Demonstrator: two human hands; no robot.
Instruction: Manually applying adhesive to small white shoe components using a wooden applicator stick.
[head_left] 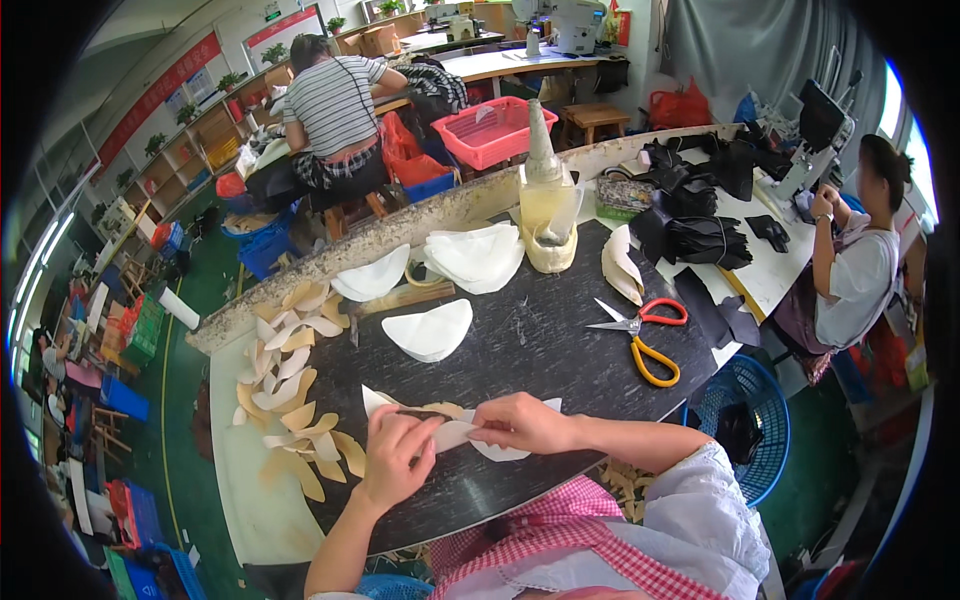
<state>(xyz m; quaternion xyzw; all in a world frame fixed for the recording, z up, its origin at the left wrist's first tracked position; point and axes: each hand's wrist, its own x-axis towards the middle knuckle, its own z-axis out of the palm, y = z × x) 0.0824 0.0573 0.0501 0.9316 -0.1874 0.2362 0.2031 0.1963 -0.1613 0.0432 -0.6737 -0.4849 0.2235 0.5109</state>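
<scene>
Left hand (pixel 397 460): fingers bent at pale strip (pixel 455 435); cannot tell whether pinching.
Right hand (pixel 525 424): thumb and fingers pinch strip's right end.
Pale strip: between both hands, over black mat (pixel 545 360).
White stack (pixel 430 330): 12 o'clock from hands.
Scissors (pixel 633 325): 2 o'clock, blades apart.
Tan pieces (pixel 297 392): 10 o'clock, overlapping.

The single view looks down and forward from the wearer's head, through the left of two side-by-side fisheye lenses. The black, scuffed tabletop (pixel 550 340) fills the middle at close range, with the bare left hand (pixel 398 450) and bare right hand (pixel 522 422) just below centre, forearms entering from below. The red-and-white checked cloth apron (pixel 560 505) lies nearest, at the lower edge; the coral-pink plastic crate (pixel 510 147) sits farther off, near the top. Straight edges bow toward a dark round rim.
</scene>
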